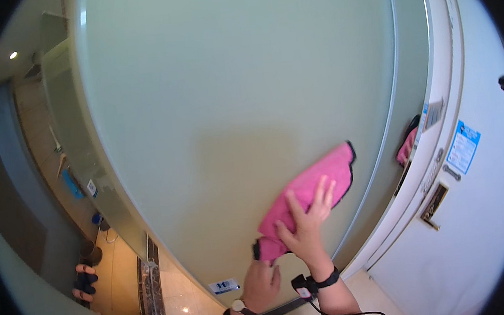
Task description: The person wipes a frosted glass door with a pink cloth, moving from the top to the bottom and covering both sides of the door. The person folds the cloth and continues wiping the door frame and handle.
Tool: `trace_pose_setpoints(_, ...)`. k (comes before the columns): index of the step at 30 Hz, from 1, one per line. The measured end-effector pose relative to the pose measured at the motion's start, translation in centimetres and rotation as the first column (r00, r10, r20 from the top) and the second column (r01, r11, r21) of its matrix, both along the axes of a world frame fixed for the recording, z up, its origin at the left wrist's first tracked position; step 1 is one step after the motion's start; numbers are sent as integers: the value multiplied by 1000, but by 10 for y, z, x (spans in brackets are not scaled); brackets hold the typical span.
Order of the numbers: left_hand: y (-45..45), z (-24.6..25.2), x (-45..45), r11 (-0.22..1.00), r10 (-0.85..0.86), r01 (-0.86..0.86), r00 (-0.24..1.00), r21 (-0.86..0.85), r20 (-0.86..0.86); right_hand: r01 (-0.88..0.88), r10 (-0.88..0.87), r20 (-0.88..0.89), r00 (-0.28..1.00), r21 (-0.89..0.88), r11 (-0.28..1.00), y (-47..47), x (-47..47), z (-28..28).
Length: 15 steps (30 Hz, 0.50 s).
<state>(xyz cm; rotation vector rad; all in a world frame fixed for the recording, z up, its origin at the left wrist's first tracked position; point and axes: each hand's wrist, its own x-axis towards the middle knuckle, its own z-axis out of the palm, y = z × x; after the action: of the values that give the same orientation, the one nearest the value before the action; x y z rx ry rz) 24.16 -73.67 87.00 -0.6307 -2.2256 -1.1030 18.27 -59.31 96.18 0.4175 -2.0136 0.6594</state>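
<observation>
A pink cloth (283, 204) with black edging lies against a large frosted glass panel (235, 69). With fingers spread, my right hand (305, 222) holds it flat on the glass. My left hand (261, 282) is at the cloth's lower corner, its fingers closed around the edge and partly hidden. Wrist straps with small black devices are on both arms, and the left wrist also wears a watch (239, 305). Near the panel's bottom edge is a sticker (224, 286) bearing writing.
On the right stands a white door (478, 227) with a lever handle (435, 209) and a blue notice (463, 145). Past the panel's left edge lies a tiled bathroom floor (113, 264) with slippers (85, 282), a bin (91, 252) and a dark stone threshold (155, 296). A black cable (355, 314) hangs from the right wrist device.
</observation>
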Motion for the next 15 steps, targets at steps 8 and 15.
trace_pose_setpoints(8, -48, -23, 28, 818, 513, -465, 856, 338, -66, -280, 398, -184, 899, 458, 844, -106, 22, 7)
trace_pose_setpoints(15, -52, -69, 39, 760, 644, -642, 765, 97, 15, -402, 465, 44, 884, 579, 709, -98, 8, -78)
